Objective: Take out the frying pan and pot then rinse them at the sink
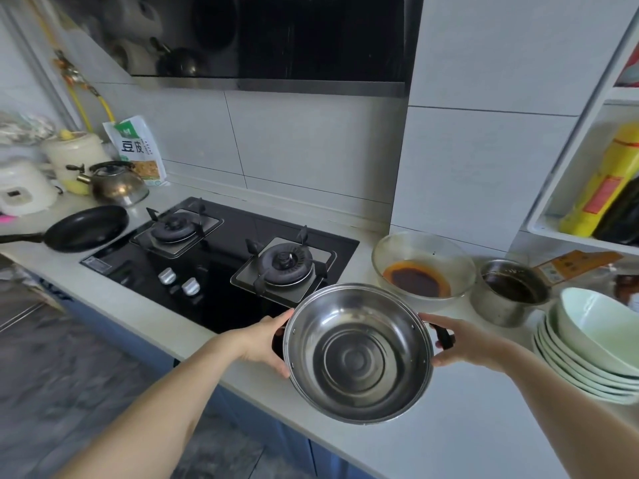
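A shiny steel pot (pixel 358 354) with black side handles hangs tilted toward me above the counter's front edge, its empty inside showing. My left hand (pixel 266 342) grips its left handle and my right hand (pixel 463 344) grips the right one. A black frying pan (pixel 86 228) with a long black handle lies on the counter at the far left, beside the hob. No sink is in view.
A black two-burner gas hob (pixel 221 257) sits behind the pot. To the right stand a glass bowl (pixel 423 267) with dark sauce, a small steel saucepan (pixel 508 292) and stacked pale green dishes (pixel 594 350). A kettle (pixel 116 184) and rice cooker (pixel 22 193) stand at back left.
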